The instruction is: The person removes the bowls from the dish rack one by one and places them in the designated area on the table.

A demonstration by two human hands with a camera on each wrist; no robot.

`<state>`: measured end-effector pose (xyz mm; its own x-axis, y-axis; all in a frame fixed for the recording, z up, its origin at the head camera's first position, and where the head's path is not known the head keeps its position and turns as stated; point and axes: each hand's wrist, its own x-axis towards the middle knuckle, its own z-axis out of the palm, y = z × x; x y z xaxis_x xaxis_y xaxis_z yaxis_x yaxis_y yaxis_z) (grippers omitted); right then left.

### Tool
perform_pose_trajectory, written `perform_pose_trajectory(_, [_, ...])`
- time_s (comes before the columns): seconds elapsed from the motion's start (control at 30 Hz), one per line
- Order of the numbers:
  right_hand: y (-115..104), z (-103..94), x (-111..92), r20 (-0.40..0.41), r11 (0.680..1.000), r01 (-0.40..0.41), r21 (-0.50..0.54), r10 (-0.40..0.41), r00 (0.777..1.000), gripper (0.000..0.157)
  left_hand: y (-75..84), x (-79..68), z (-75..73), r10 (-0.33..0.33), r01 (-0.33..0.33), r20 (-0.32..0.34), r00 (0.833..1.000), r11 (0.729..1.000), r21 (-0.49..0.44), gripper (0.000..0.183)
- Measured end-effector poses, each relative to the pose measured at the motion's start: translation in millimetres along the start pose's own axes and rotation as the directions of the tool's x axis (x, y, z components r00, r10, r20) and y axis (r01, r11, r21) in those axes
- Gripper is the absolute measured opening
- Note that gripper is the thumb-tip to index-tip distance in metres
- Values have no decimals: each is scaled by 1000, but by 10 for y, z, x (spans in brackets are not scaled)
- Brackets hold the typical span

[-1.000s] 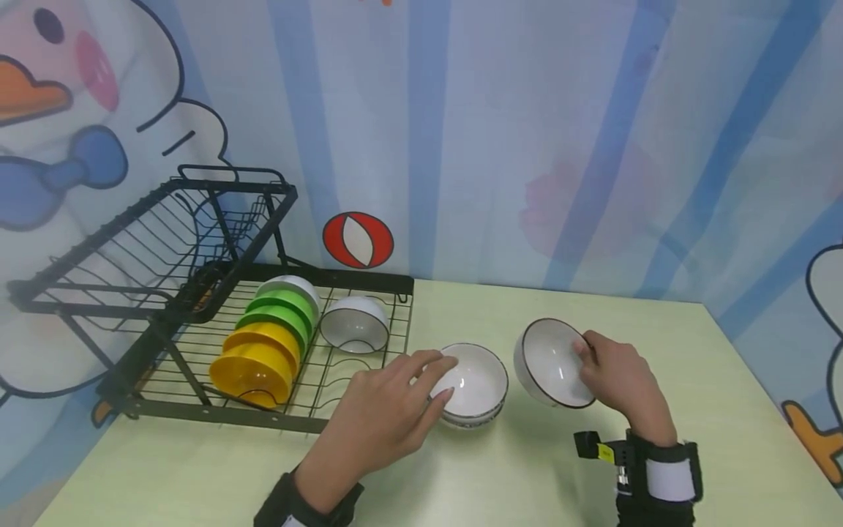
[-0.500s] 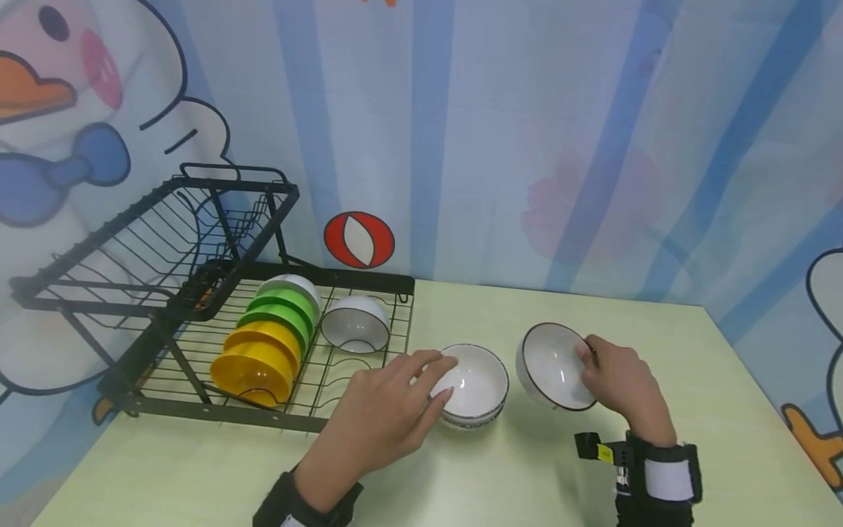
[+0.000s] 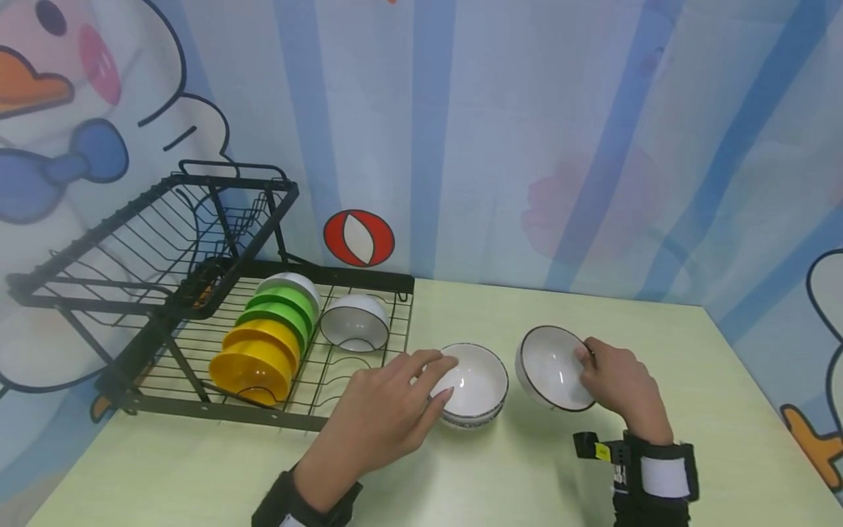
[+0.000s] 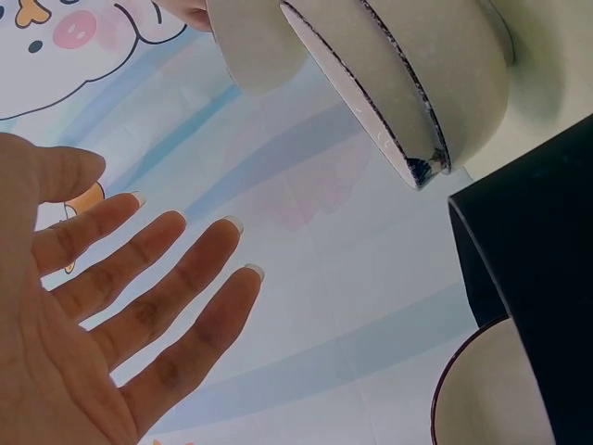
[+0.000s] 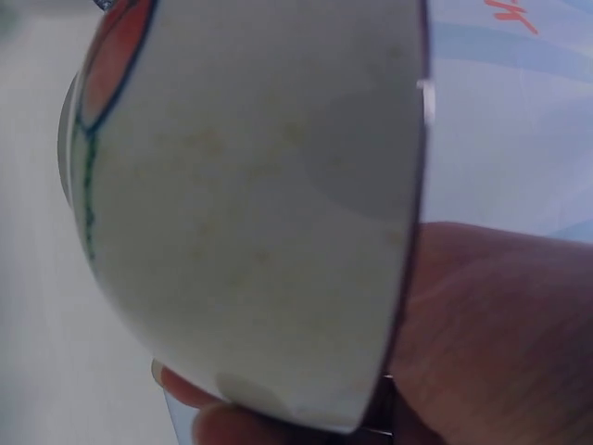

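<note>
My right hand [image 3: 622,384] pinches the rim of a white bowl [image 3: 549,369] with a dark edge, holding it tilted above the table. Close up in the right wrist view, that bowl [image 5: 259,222] shows a red and green pattern on its outside. Two nested white bowls [image 3: 477,380] stand upright on the table just left of it. My left hand [image 3: 388,410] hovers beside these nested bowls, its fingers partly over their left rim in the head view. In the left wrist view its fingers [image 4: 185,287] are spread and apart from the nested bowls [image 4: 417,83].
A black two-tier dish rack [image 3: 276,419] stands at the left. On its lower wires, yellow bowls [image 3: 253,366], green bowls [image 3: 283,307] and a white one lean in a row. Another white bowl [image 3: 356,324] sits tilted to their right. A patterned curtain [image 3: 487,146] hangs behind the table.
The bowl in my right hand has sunk very slightly. My left hand and the nested bowls have stayed in place.
</note>
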<state>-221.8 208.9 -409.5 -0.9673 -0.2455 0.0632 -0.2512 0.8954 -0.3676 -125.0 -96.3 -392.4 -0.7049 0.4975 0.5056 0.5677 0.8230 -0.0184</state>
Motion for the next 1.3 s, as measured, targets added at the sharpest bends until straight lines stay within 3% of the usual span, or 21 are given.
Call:
perform_pose_trajectory(0.8, [95, 154, 74, 81, 1000, -17, -19, 18, 997, 29, -5, -2, 13, -1, 1, 0, 1000, 1000, -2, 38])
perform_pose_trajectory(1.3, [146, 249, 94, 175, 996, -80, -42, 86, 981, 31, -8, -1, 25, 3, -3, 4, 1000, 1000, 13, 38])
